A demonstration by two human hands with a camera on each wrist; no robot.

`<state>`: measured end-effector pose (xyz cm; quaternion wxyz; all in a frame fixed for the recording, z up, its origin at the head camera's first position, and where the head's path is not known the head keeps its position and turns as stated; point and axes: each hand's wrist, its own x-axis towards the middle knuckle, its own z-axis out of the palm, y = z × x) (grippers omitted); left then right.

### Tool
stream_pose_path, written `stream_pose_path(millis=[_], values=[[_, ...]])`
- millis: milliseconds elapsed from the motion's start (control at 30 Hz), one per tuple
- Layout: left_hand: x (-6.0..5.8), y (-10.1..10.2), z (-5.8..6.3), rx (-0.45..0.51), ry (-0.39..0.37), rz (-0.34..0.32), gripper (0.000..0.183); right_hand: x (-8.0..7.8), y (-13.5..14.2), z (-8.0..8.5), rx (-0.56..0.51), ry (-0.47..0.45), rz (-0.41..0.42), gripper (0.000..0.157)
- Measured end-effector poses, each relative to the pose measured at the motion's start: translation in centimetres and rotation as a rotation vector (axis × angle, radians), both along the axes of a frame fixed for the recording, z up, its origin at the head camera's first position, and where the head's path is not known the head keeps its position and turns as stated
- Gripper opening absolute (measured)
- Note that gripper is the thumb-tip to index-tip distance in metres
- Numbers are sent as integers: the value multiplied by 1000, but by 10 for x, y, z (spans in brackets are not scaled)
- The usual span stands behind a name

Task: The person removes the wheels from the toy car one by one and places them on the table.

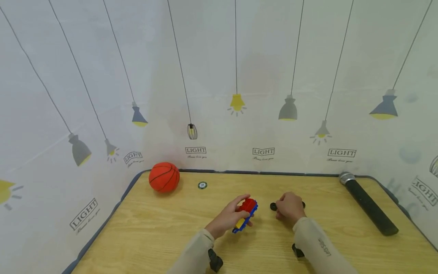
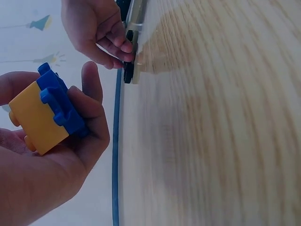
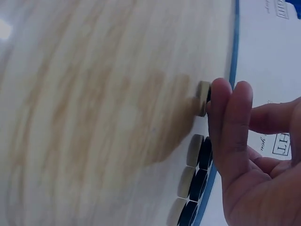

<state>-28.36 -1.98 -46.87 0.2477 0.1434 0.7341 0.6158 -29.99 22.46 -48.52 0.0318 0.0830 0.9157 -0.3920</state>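
My left hand [image 1: 228,217] grips a toy building-block piece [image 1: 248,205], raised off the table. It has a red block, a yellow block and a blue studded part; the left wrist view shows the yellow side [image 2: 37,117] tilted in the palm. To the right, my right hand [image 1: 290,207] is low over the tabletop, its fingertips at a small black disc [image 2: 128,70]. Most of that disc is covered by the fingers. Several more black discs [image 3: 198,185] lie in a row beside the hand in the right wrist view; one disc [image 1: 273,206] shows left of it in the head view.
A red toy basketball [image 1: 164,177] sits at the back left of the wooden table [image 1: 154,228], with a round chip [image 1: 202,185] to its right. Along the right side lies a black microphone [image 1: 369,205]. A lamp-printed curtain [image 1: 212,76] stands around the table.
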Motion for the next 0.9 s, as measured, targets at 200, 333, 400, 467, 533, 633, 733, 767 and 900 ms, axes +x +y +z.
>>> stream_pose_path(millis=[200, 333, 400, 467, 533, 633, 733, 767, 900], values=[[0, -3, 2, -10, 9, 2, 57, 7, -2, 6, -5, 33, 30, 21], [0, -6, 2, -17, 11, 6, 57, 16, -5, 12, 87, 41, 119, 27], [1, -7, 2, -21, 12, 11, 58, 19, -6, 14, 101, 32, 142, 31], [1, -9, 1, -25, 11, 14, 58, 21, -7, 15, 108, 34, 155, 34], [1, -10, 1, -26, 11, 13, 58, 22, -6, 14, 122, 37, 162, 36], [1, -12, 0, -20, 6, 7, 59, 23, -3, 12, 152, 33, 174, 38], [1, -13, -1, -16, 5, 0, 60, 23, 1, 9, 148, 17, 174, 40], [1, -14, -1, -15, 6, -1, 60, 23, 2, 8, 136, 12, 173, 41], [1, -16, 1, -16, 10, 2, 59, 21, 6, 6, 99, 7, 177, 44]])
